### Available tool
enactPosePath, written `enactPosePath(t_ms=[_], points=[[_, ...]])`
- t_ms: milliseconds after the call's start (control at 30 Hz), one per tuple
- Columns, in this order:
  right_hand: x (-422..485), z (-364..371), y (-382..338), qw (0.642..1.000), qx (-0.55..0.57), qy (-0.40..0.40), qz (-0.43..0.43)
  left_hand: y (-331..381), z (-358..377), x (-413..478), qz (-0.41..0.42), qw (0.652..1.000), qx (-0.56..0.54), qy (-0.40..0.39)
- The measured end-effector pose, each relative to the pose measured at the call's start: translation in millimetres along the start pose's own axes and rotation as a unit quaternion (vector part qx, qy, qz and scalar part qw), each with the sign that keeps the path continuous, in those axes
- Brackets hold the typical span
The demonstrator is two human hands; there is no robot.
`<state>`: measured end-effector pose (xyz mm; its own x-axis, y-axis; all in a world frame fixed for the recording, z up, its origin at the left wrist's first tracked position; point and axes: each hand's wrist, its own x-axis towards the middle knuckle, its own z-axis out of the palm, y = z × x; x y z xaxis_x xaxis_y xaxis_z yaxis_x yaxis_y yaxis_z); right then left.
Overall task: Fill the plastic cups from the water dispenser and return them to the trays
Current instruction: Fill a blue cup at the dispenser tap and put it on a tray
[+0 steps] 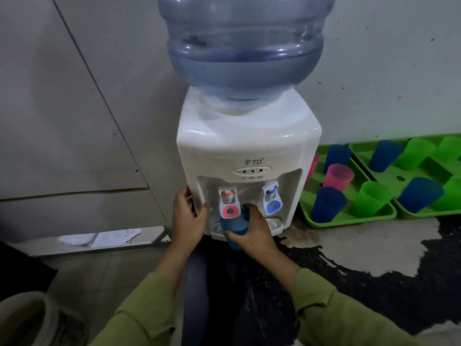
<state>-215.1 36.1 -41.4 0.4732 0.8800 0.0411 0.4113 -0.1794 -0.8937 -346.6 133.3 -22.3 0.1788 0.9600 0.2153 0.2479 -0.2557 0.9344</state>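
Under red tap (228,201), tapered cup (235,227) (translucent blue)

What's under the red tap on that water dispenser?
A blue cup, gripped by the right hand. The red tap and hand cover its mouth, so any water inside is hidden.

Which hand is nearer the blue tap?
Right. The right hand holds the blue cup under the red tap, just below-left of the blue tap. The left hand grips the dispenser at its left front edge, beyond the red tap.
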Motion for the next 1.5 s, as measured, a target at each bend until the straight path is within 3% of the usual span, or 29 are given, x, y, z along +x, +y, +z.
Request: enactPosePath(t_ms=[300,500,767,967,1100,1300,1500], points=[[14.5,11.0,-1.8,1.000,0.019,0.012,0.006,0.1,-4.9,-7.3,0.008,0.999,-0.014,-0.036],[12.0,14.5,6.9,0.999,0.004,0.008,0.035,-3.8,0.5,-29.7,0.017,0.999,0.008,0.028],[10.4,10.1,4.3,0.998,0.015,0.018,0.054,12.9,16.6,-16.2,0.014,0.974,0.215,-0.075],[11.6,4.6,-2.2,0.998,0.006,-0.014,0.055,21.1,21.1,-14.8,0.000,0.963,0.253,-0.087],[11.3,4.4,1.0,0.998,0.010,-0.023,0.057,25.0,20.4,-20.7,0.025,0.958,0.260,-0.119],[10.2,4.9,4.5,0.997,0.023,-0.028,0.063,33.6,13.3,-27.5,0.079,0.964,0.229,-0.106],[13.4,5.3,1.9,0.995,0.031,-0.035,0.086,49.9,6.8,-26.1,-0.008,0.991,0.098,-0.087]])
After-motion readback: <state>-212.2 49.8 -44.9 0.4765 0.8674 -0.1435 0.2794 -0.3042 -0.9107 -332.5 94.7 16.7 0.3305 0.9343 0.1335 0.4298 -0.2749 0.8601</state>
